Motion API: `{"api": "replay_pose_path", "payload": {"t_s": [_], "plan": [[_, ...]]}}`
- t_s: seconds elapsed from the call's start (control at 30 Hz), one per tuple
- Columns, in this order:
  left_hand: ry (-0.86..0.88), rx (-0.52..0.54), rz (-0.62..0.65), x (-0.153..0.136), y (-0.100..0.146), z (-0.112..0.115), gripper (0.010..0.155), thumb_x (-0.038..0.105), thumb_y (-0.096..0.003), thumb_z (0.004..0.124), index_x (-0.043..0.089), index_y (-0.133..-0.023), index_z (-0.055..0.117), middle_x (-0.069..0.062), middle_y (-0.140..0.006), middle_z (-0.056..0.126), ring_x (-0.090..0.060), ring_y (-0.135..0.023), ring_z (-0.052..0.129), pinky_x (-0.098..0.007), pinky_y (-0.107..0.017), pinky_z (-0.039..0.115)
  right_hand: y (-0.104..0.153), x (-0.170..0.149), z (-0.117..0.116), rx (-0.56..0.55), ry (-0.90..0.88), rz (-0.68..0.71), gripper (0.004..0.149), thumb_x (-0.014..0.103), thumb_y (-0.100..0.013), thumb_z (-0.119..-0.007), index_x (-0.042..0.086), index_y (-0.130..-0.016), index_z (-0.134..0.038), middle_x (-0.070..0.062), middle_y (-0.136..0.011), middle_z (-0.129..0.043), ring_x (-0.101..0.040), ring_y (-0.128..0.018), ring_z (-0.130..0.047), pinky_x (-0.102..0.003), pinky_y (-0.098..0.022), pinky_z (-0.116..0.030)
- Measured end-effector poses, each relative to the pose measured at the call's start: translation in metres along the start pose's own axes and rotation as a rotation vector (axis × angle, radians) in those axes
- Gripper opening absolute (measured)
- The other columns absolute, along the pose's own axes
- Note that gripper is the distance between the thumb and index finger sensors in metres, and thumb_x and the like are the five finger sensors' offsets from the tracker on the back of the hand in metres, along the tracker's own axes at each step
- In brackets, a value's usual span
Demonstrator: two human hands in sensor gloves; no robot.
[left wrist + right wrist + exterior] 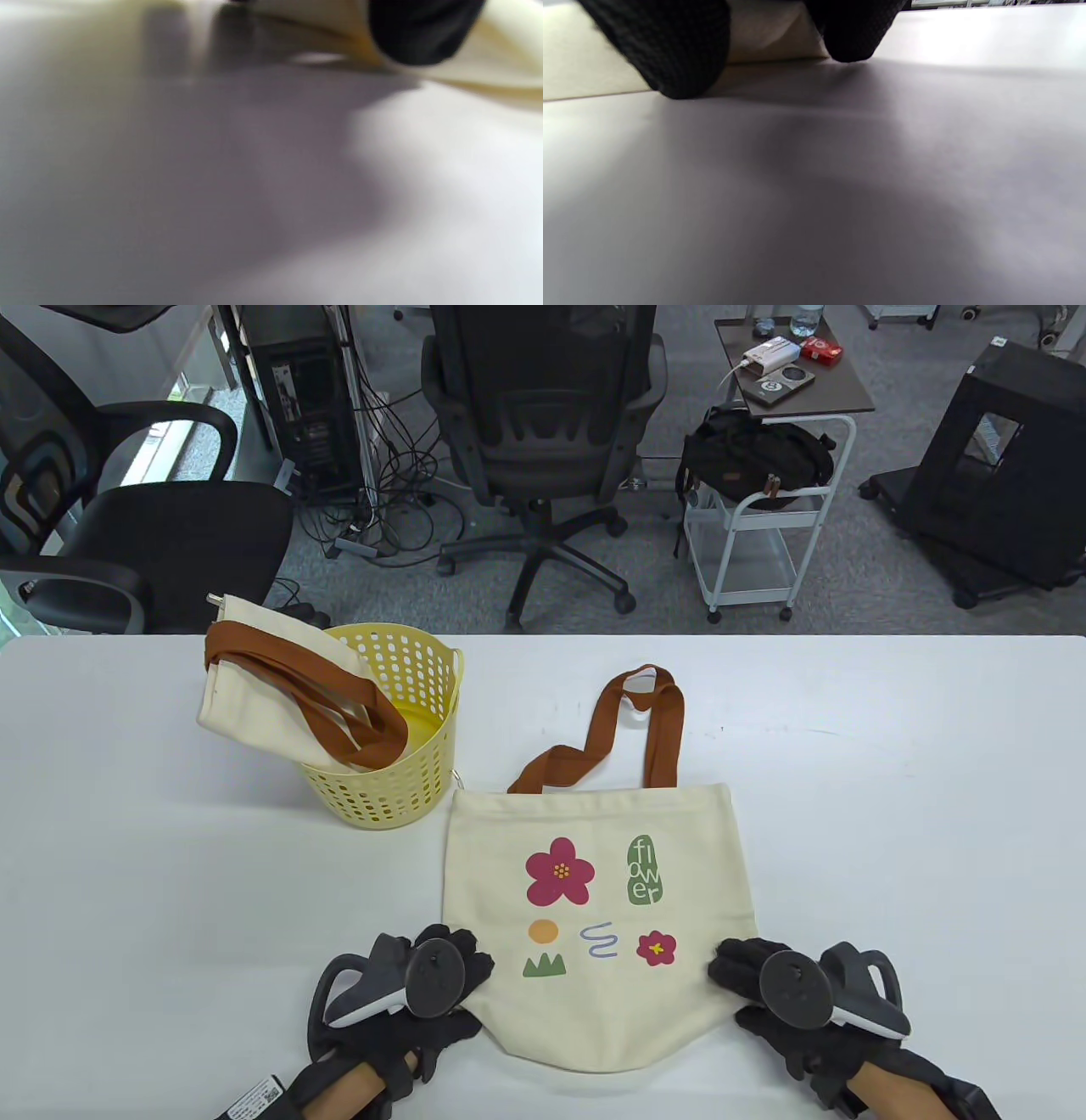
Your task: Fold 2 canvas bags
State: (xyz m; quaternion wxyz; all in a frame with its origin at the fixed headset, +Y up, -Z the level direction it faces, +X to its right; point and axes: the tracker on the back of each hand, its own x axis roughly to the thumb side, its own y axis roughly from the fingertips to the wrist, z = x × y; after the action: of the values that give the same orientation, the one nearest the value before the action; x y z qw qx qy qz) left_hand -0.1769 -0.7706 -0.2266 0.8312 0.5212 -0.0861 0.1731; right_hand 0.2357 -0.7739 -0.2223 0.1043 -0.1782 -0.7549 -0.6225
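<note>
A cream canvas bag [594, 899] with flower prints lies flat on the white table [891, 780], its brown handles [653, 721] pointing away from me. My left hand [462, 963] grips the bag's lower left edge. My right hand [728, 967] grips its lower right edge. The left wrist view is blurred and shows a black fingertip [424, 29] against slightly raised cream fabric [500, 63]. The right wrist view shows two fingertips [670, 46] on the bag's edge [585, 72]. A second cream bag [271, 678] with brown handles hangs out of the yellow basket [407, 780].
The yellow perforated basket stands on the table just left of the flat bag's top corner. Beyond the table's far edge are office chairs [543, 432] and a white cart [764, 534].
</note>
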Motion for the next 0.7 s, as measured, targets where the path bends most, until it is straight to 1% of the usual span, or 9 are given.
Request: {"api": "replay_pose_path", "payload": {"t_s": [0.13, 0.2, 0.3, 0.37, 0.47, 0.53, 0.57, 0.63, 0.7], "plan": [[0.050, 0.069, -0.027, -0.004, 0.000, -0.005, 0.055, 0.047, -0.0402, 0.082, 0.037, -0.094, 0.071, 0.010, -0.111, 0.055, -0.025, -0.111, 0.052, -0.057, -0.081, 0.044, 0.000, -0.001, 0.005, -0.065, -0.003, -0.022, 0.050, 0.038, -0.042, -0.089, 0.038, -0.090, -0.075, 0.010, -0.102, -0.075, -0.016, -0.094, -0.077, -0.038, -0.067, -0.075], [0.097, 0.093, -0.026, -0.008, 0.001, -0.009, 0.053, 0.047, -0.0401, 0.082, 0.036, -0.092, 0.074, 0.009, -0.109, 0.062, -0.026, -0.110, 0.058, -0.057, -0.080, 0.048, -0.001, -0.003, 0.008, -0.073, -0.030, -0.022, 0.049, 0.038, -0.042, -0.089, 0.037, -0.089, -0.076, 0.009, -0.100, -0.079, -0.017, -0.092, -0.081, -0.040, -0.068, -0.074], [0.182, 0.115, -0.018, -0.013, 0.004, -0.015, 0.053, 0.048, -0.0400, 0.082, 0.034, -0.091, 0.076, 0.006, -0.108, 0.067, -0.027, -0.108, 0.064, -0.058, -0.079, 0.050, -0.001, -0.006, 0.017, -0.131, -0.082, -0.017, 0.050, 0.038, -0.042, -0.087, 0.036, -0.091, -0.075, 0.006, -0.097, -0.082, -0.018, -0.089, -0.085, -0.041, -0.067, -0.076], [0.260, 0.160, -0.011, -0.017, 0.009, -0.024, 0.052, 0.048, -0.0401, 0.082, 0.033, -0.090, 0.077, 0.005, -0.107, 0.069, -0.029, -0.106, 0.066, -0.059, -0.079, 0.050, -0.002, -0.011, 0.028, -0.166, -0.177, -0.004, 0.050, 0.038, -0.042, -0.087, 0.034, -0.091, -0.075, 0.004, -0.095, -0.084, -0.020, -0.086, -0.087, -0.043, -0.065, -0.076], [0.379, 0.188, 0.028, -0.020, 0.011, -0.038, 0.051, 0.048, -0.0409, 0.081, 0.030, -0.089, 0.078, 0.003, -0.106, 0.070, -0.030, -0.105, 0.068, -0.059, -0.078, 0.051, -0.006, -0.019, 0.042, -0.196, -0.288, 0.016, 0.051, 0.039, -0.042, -0.087, 0.030, -0.091, -0.077, -0.001, -0.091, -0.087, -0.023, -0.079, -0.092, -0.044, -0.061, -0.079], [0.469, 0.211, 0.041, -0.023, 0.013, -0.053, 0.050, 0.048, -0.0407, 0.083, 0.027, -0.086, 0.083, -0.001, -0.099, 0.080, -0.031, -0.097, 0.082, -0.057, -0.077, 0.058, -0.014, -0.027, 0.057, -0.205, -0.402, 0.024, 0.052, 0.041, -0.041, -0.088, 0.027, -0.091, -0.078, -0.004, -0.086, -0.090, -0.023, -0.071, -0.097, -0.043, -0.056, -0.082], [0.483, 0.211, 0.042, -0.023, 0.013, -0.058, 0.049, 0.048, -0.0409, 0.083, 0.026, -0.085, 0.084, -0.002, -0.098, 0.082, -0.031, -0.093, 0.087, -0.056, -0.076, 0.061, -0.017, -0.029, 0.062, -0.214, -0.436, 0.026, 0.053, 0.042, -0.041, -0.089, 0.026, -0.090, -0.079, -0.005, -0.084, -0.091, -0.023, -0.067, -0.099, -0.043, -0.053, -0.083], [0.482, 0.231, 0.006, -0.024, 0.011, -0.071, 0.050, 0.048, -0.0408, 0.083, 0.026, -0.085, 0.084, -0.005, -0.094, 0.086, -0.029, -0.080, 0.099, -0.053, -0.071, 0.070, -0.025, -0.032, 0.075, -0.221, -0.481, 0.019, 0.054, 0.043, -0.041, -0.090, 0.024, -0.091, -0.079, -0.006, -0.081, -0.093, -0.022, -0.060, -0.101, -0.042, -0.049, -0.084], [0.462, 0.233, -0.016, -0.025, 0.005, -0.084, 0.050, 0.049, -0.0410, 0.083, 0.025, -0.086, 0.083, -0.005, -0.092, 0.087, -0.025, -0.069, 0.105, -0.050, -0.067, 0.076, -0.038, -0.033, 0.085, -0.196, -0.511, 0.007, 0.056, 0.043, -0.041, -0.090, 0.023, -0.092, -0.078, -0.006, -0.078, -0.094, -0.021, -0.056, -0.101, -0.041, -0.047, -0.085]]}}
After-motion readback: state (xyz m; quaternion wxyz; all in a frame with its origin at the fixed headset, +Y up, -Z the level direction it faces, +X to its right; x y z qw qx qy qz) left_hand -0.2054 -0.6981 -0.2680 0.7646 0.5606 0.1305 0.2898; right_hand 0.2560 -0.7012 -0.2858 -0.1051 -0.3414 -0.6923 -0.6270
